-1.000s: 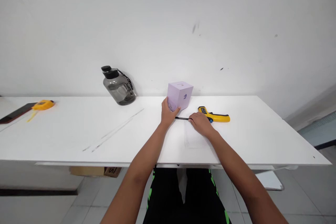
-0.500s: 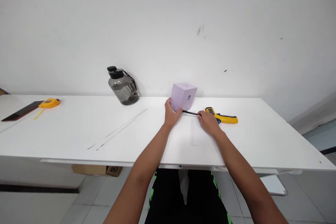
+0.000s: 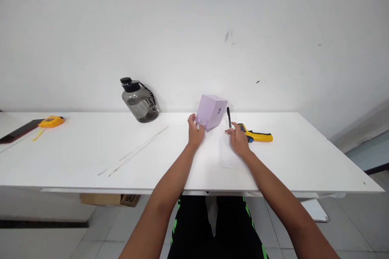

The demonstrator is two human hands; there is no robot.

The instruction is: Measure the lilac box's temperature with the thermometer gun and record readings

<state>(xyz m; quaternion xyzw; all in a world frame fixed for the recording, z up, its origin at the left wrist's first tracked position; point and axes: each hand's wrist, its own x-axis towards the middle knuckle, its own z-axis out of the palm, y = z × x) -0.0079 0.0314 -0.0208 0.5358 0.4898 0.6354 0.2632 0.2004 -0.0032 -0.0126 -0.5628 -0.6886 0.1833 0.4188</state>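
Note:
My left hand (image 3: 196, 131) grips the lower left of a lavender box (image 3: 209, 110), thumb at the near bottom edge and fingers along the left side. The box carries a small dark blue mark on its right face and a pale label low on its near left face. It leans slightly back. In my right hand (image 3: 238, 139) a black pen (image 3: 229, 117) points upward, held between thumb and fingers. Just right of that hand lies a yellow and black infrared thermometer (image 3: 258, 135), its left end partly hidden by the hand.
A grey transparent water bottle (image 3: 139, 101) with black lid and strap stands by the wall. Far left, a yellow tape measure (image 3: 51, 122) lies beside a dark flat object (image 3: 20, 131). Everything rests on a white table (image 3: 136, 158). Below it is a cardboard box (image 3: 101, 199).
The pen has swung from lying sideways between both hands to upright in my right hand, and my left hand has come off it. The box has tilted back slightly.

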